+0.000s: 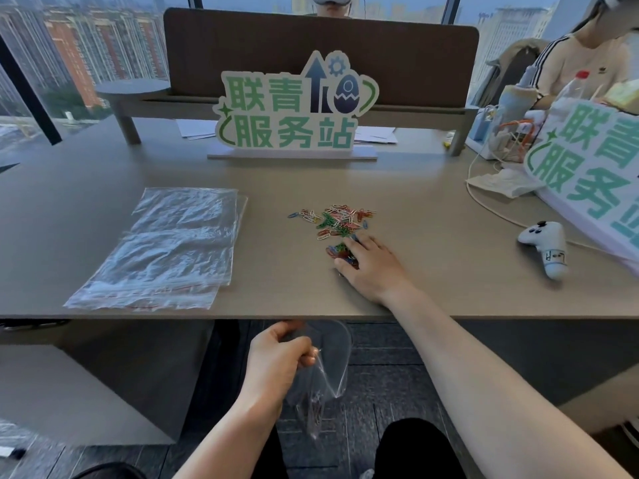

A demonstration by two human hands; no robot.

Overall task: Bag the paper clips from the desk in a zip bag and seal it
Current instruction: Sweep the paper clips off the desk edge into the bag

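Observation:
Coloured paper clips lie scattered in the middle of the grey desk. My right hand rests on the desk at the near side of the pile, fingers curled over a small clump of clips. Below the desk's front edge my left hand grips the rim of a clear zip bag, which hangs open with its mouth up. A few clips show through the bag's bottom.
A stack of clear zip bags lies on the desk's left half. A green-lettered sign stands at the back, and a second sign leans at the right. A white controller lies right of the clips. People sit behind the divider and at the right.

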